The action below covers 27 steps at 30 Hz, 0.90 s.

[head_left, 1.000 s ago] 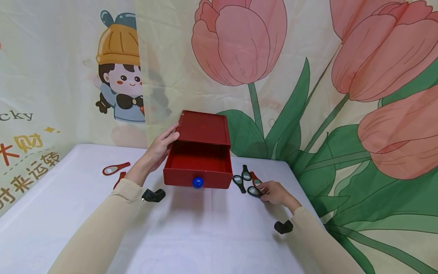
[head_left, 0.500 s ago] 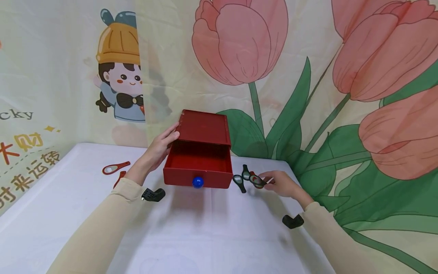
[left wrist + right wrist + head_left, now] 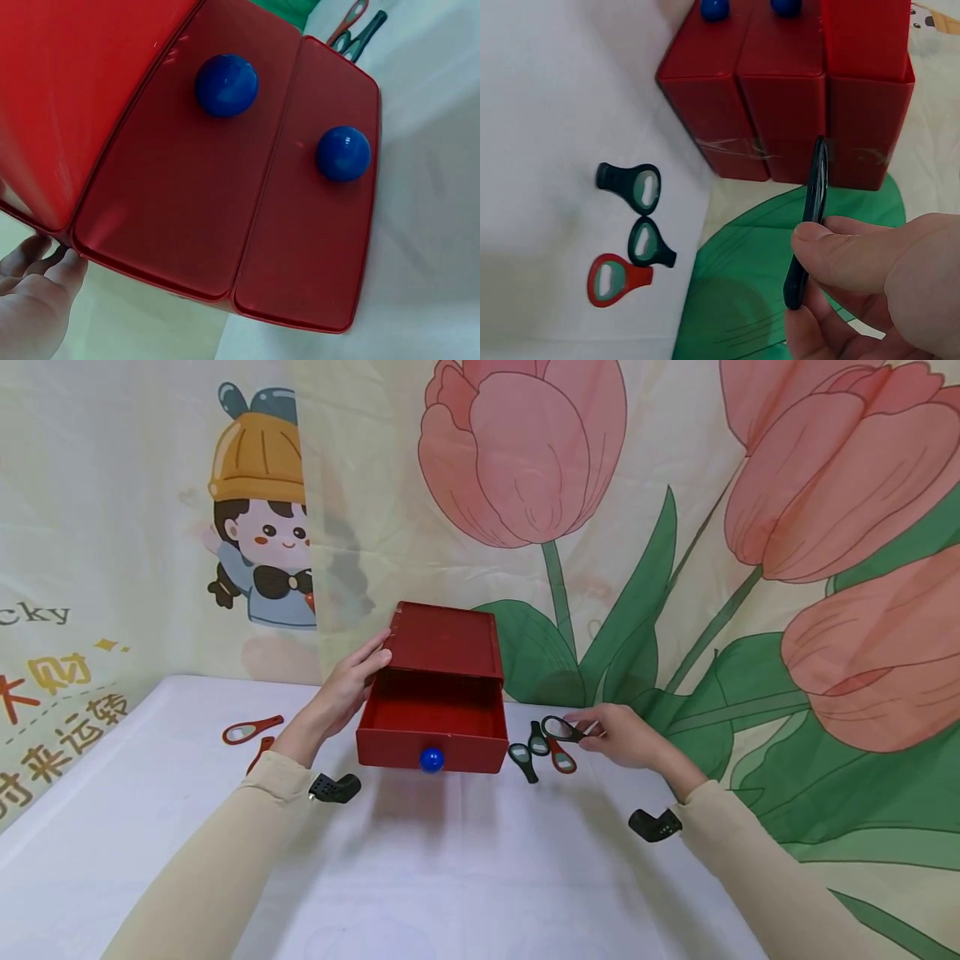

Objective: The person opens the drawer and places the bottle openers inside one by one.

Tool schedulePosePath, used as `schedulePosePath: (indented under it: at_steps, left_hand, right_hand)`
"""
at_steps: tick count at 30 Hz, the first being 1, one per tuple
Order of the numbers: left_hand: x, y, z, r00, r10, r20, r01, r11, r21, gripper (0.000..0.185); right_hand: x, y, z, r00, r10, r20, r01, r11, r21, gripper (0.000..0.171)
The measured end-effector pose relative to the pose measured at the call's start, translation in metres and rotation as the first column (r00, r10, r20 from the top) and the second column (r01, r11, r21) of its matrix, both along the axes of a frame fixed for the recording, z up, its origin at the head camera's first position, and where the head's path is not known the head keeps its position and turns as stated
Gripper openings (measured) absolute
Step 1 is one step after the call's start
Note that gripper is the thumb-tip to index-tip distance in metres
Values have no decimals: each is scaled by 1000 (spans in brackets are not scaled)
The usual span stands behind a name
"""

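Pinching a black opener (image 3: 558, 727), the right hand (image 3: 622, 739) has lifted it; left hand (image 3: 347, 687) steadies red box (image 3: 442, 643).

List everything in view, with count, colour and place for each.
Drawer box: one, red, at the back middle of the table, its upper drawer pulled out; two blue knobs on the fronts.
Bottle openers on the right: three on the cloth, two black and one red, right of the box.
Held opener: one, black, lifted above those three.
Bottle openers on the left: two, red, left of the box.
Table: one, white cloth.
Backdrop: one, printed tulips and a cartoon child.
Left hand: rests on the box's left side.
Right hand: pinches the held opener.
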<state>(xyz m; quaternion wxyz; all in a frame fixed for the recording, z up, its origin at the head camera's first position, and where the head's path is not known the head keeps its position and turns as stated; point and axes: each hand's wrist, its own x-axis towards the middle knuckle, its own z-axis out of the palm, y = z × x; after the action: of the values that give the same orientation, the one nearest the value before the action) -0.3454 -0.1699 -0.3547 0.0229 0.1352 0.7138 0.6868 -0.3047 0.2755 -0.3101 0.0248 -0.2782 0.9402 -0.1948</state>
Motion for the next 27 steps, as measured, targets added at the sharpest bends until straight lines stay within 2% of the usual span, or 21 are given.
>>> schedulePosePath:
  at_steps: [15,22,27]
  left_hand:
    - [0,0,-1,1000,11,6,-11,1000,-15,75]
    - [0,-1,-1,1000,-16,17,15,999,30,71]
    - [-1,0,0,1000,-14,17,14,1000,26,71]
  right_hand:
    - [14,-25,42,986,102,-131,-103,995,-6,39]
    - [18,-40,61,983,113,-142,-113,994,10,41]
    - [18,-51,72,984,110,-143,-109,994,14,42]
